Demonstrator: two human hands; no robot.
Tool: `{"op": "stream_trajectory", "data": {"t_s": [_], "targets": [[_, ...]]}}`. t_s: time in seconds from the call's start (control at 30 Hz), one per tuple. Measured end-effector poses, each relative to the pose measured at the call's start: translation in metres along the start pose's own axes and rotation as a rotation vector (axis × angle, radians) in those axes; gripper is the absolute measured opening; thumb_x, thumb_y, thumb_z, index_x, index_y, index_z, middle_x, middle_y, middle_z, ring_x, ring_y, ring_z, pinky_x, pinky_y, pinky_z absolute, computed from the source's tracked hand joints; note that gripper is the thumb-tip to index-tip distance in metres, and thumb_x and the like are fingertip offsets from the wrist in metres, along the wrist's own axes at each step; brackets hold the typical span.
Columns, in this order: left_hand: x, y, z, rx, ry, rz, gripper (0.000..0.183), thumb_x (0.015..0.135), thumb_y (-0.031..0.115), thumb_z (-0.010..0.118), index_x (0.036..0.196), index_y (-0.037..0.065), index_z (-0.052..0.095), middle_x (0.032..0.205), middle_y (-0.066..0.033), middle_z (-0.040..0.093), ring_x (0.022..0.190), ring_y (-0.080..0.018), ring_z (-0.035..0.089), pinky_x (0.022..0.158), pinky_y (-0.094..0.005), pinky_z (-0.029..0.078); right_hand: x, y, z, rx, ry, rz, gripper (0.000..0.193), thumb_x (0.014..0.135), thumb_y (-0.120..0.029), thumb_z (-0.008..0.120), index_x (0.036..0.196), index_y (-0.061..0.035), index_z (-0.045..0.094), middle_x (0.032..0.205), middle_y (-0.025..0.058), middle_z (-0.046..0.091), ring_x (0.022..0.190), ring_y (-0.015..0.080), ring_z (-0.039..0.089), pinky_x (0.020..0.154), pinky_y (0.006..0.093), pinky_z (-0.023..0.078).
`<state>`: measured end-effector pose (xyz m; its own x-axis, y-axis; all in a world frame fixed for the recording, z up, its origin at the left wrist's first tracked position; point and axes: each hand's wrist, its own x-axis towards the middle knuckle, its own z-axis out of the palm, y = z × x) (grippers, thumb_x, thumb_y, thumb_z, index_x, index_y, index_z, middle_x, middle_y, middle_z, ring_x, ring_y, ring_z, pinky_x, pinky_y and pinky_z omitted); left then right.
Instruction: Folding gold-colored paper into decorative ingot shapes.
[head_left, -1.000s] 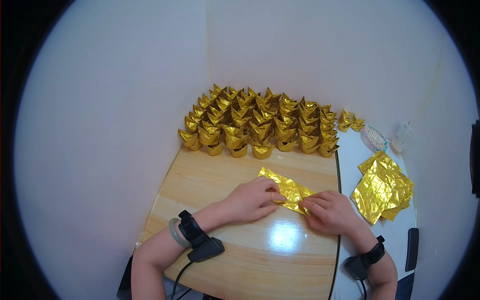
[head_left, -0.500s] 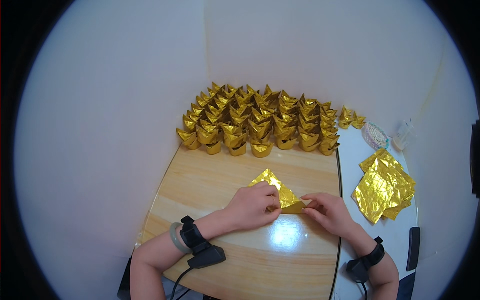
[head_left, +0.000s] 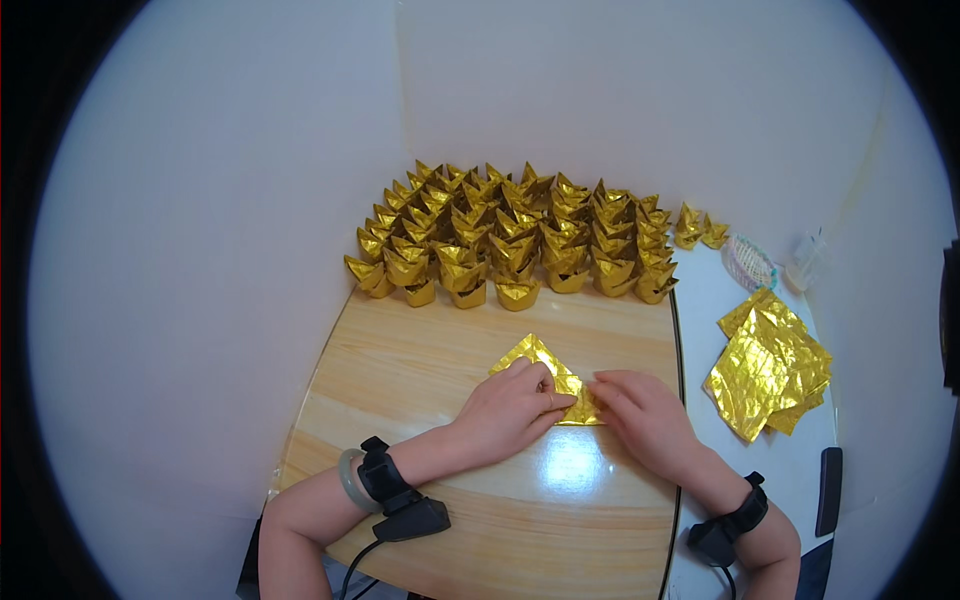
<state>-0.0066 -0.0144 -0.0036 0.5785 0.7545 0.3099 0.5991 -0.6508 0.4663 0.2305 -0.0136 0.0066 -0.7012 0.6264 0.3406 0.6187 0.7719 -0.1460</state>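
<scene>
A sheet of gold foil paper (head_left: 537, 350) lies partly folded on the wooden table in front of me, its peak pointing away. The flap at its right is folded over toward the middle. My left hand (head_left: 515, 405) rests on the paper with curled fingers, fingertips pressed on the folded flap. At the paper's right edge is my right hand (head_left: 645, 420), its fingers close together and bent against the fold. The right thumb is mostly hidden. Both hands cover part of the sheet's lower edge.
Rows of folded gold paper ingots (head_left: 515, 250) line the far side of the wooden table (head_left: 400, 350). On the white table to the right lie a stack of gold foil sheets (head_left: 770, 365), a woven basket (head_left: 748, 262) and a clear plastic cup (head_left: 805, 262). Walls stand behind and left.
The right corner of the gold foil paper has been folded over to the left. My right hand has shifted slightly left and no longer pinches that corner; my left fingertips now press the flap.
</scene>
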Motion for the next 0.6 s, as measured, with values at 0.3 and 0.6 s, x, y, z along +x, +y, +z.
{"op": "stream_trajectory", "data": {"t_s": [0.3,0.6], "targets": [[0.0,0.001,-0.004,0.05,-0.04,-0.001,0.03,0.084,0.025,0.067,0.112,0.016,0.068,0.096,-0.0038,0.051,0.094,-0.0234,0.049,0.079,-0.0343,0.044,-0.004,-0.017,-0.016,-0.081,-0.402,-0.066,0.097,0.084,-0.068,0.045,0.141,0.008,0.025,0.148,0.0255,0.026,0.141,0.033,0.023,0.113,0.0497,0.02],[-0.003,-0.008,-0.001,0.025,-0.019,0.033,0.032,0.083,0.02,0.066,0.115,0.021,0.067,0.096,-0.003,0.051,0.094,-0.0241,0.048,0.082,-0.0343,0.042,-0.016,-0.021,-0.022,-0.251,-0.378,-0.008,0.102,0.077,-0.073,0.046,0.137,0.0084,0.034,0.147,0.0248,0.03,0.139,0.0319,0.027,0.112,0.05,0.02]]}}
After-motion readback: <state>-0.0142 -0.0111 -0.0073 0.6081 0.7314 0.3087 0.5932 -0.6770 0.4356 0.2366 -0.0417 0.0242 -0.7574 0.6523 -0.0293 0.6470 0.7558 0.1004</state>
